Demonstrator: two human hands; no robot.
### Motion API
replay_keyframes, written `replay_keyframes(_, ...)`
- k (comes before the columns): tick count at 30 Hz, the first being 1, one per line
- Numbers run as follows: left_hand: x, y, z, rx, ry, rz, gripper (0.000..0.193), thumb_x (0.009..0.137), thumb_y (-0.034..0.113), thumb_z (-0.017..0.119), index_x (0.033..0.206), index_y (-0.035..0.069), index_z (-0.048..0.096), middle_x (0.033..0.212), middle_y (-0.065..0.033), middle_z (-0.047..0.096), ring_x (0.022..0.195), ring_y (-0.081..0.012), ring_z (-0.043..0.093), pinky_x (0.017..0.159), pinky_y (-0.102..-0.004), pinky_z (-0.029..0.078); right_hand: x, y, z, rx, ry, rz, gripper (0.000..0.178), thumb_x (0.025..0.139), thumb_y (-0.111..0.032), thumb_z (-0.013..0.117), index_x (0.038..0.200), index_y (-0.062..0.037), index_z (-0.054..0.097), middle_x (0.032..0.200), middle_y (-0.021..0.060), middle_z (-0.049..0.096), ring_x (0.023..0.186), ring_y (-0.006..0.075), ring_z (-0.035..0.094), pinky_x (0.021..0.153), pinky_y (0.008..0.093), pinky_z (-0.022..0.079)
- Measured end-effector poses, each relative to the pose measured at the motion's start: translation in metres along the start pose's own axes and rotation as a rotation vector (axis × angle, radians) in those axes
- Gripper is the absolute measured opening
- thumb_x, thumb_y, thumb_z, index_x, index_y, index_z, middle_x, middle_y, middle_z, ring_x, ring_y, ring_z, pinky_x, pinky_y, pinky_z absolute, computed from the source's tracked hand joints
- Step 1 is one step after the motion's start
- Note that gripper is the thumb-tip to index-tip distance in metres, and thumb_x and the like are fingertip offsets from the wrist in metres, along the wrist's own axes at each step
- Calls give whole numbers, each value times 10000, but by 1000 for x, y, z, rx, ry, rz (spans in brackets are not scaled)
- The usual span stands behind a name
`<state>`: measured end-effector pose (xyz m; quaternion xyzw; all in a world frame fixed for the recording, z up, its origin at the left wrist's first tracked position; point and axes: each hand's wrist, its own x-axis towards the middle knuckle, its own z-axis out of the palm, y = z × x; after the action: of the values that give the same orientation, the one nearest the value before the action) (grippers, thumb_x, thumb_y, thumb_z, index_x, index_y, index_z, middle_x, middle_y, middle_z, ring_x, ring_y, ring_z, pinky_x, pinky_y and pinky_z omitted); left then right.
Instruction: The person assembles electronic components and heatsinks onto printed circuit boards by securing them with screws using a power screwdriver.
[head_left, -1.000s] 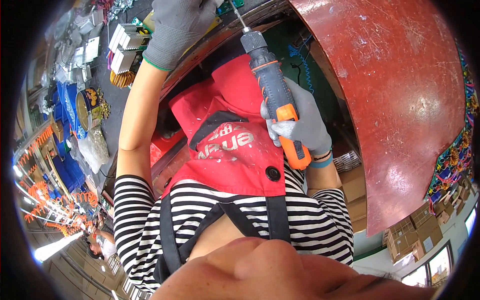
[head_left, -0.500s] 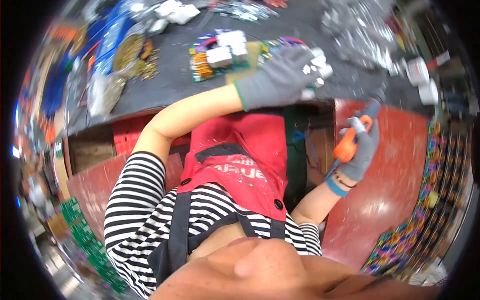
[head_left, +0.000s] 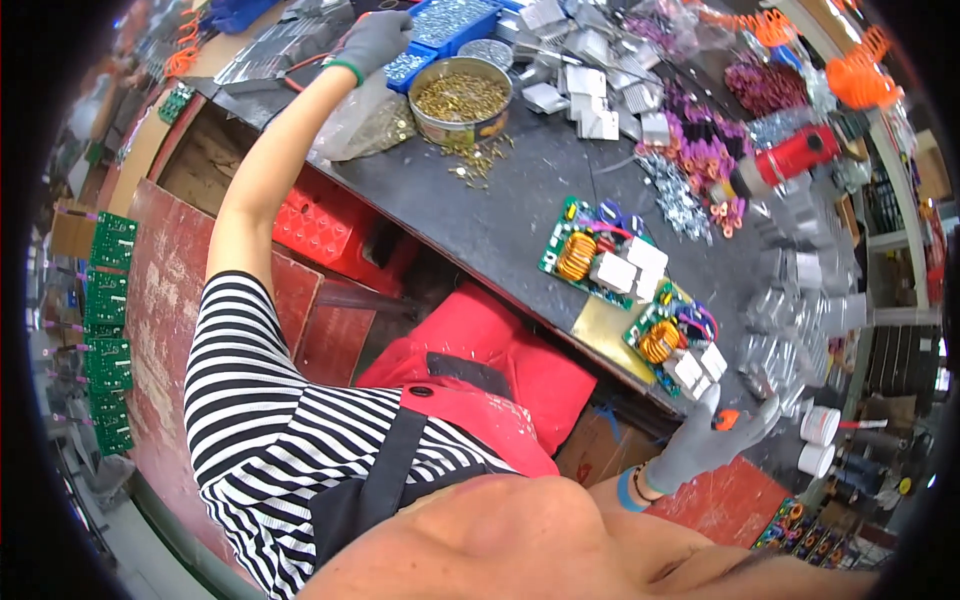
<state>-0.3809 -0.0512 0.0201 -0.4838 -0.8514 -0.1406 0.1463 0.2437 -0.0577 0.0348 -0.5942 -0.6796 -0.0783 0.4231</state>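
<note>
My left hand (head_left: 375,42), in a grey glove, reaches to the far left of the bench, beside the blue bins (head_left: 450,22) of small metal parts. Its fingers are partly hidden, so what they hold is unclear. Below that hand lies a clear plastic bag (head_left: 365,128) of small parts. My right hand (head_left: 705,440), also gloved, is at the bench's front edge, with an orange tool (head_left: 727,420) in its grip, mostly hidden. Just beyond it sits a green circuit board (head_left: 660,343) with a copper coil and white blocks. A second similar board (head_left: 578,257) lies further left.
A round tin (head_left: 460,98) holds brass screws, some spilled beside it. Metal heat sinks (head_left: 600,90) are piled at the back. A red power tool (head_left: 795,158) and white tubs (head_left: 818,440) are at the right. A red stool (head_left: 335,230) stands under the bench.
The view has swung toward the left of the bench. My left hand has moved from the circuit boards to the far-left bins. My right hand has come up to the bench edge beside the boards.
</note>
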Motion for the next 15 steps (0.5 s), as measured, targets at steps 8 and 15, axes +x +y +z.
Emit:
replay_keyframes(8, 15, -32, 57, -40, -580, 46, 266, 739, 114, 699, 988, 24, 674, 942, -136, 699, 855, -269, 672, 749, -370, 523, 14, -89, 19, 214, -245, -178, 760, 727, -30, 731, 1409, 25, 400, 1516, 223, 302, 1344, 355, 412, 1015, 426, 452)
replay_keyframes(15, 7, -43, 74, -82, -314, 141, 139, 792, 73, 693, 922, 23, 685, 828, -158, 675, 789, -278, 660, 721, -370, 507, 25, -106, 40, 146, -431, -472, 774, 740, -146, 756, 1410, -4, 396, 1485, 281, 296, 1358, 463, 354, 1061, 484, 381)
